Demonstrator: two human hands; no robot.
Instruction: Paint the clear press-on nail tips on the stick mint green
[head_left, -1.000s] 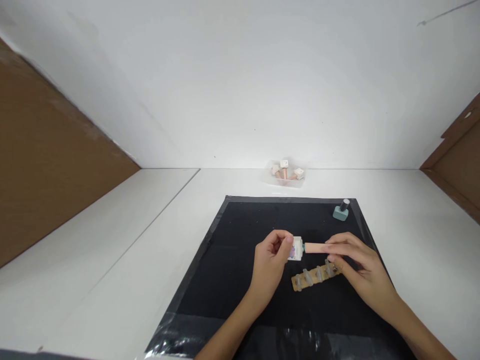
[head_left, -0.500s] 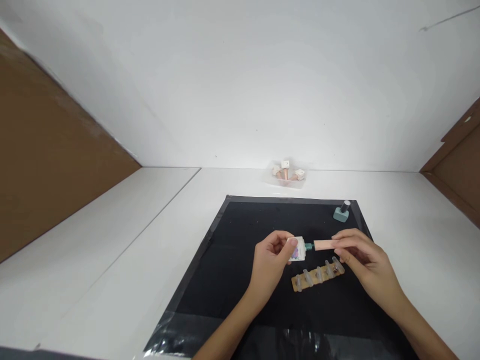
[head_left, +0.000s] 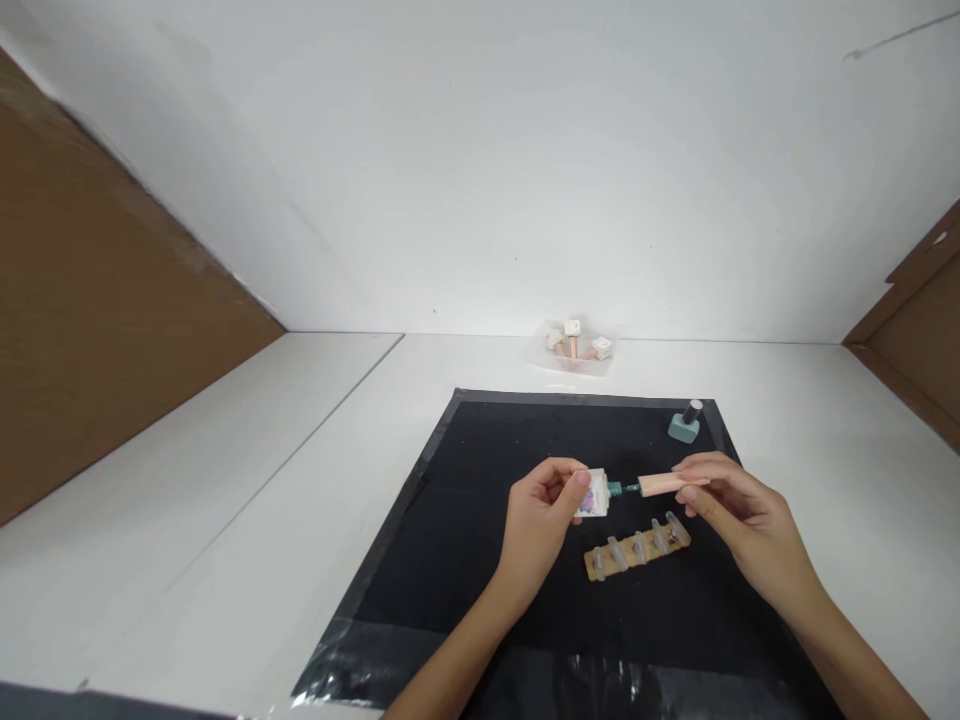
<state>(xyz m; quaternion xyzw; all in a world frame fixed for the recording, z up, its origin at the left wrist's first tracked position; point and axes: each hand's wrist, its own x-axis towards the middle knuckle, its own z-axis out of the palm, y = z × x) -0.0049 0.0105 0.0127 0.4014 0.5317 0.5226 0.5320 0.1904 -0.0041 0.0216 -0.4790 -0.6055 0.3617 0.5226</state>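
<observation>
My left hand (head_left: 546,510) is closed around a small white nail polish bottle (head_left: 596,495) with a purple picture on its side. The bottle lies sideways, its green-smeared neck pointing right. In my right hand (head_left: 731,505), thumb and fingers pinch the long pink cap of a nail polish brush (head_left: 660,485). The brush's dark green tip lies at the bottle's mouth; whether its end is still inside I cannot tell. Below both hands a wooden strip (head_left: 637,556) carries several clear nail tips standing in a row.
A blue-green polish bottle with a dark cap (head_left: 684,427) stands near the far right corner of the black mat (head_left: 480,520). Behind the mat, a clear plastic tray (head_left: 592,368) holds several pink-and-white bottles. A white wall rises at the back, with brown panels on both sides.
My right hand has moved the pink cap a little to the right, away from the bottle, and more of the green brush shows between them. My left hand stays almost in place.
</observation>
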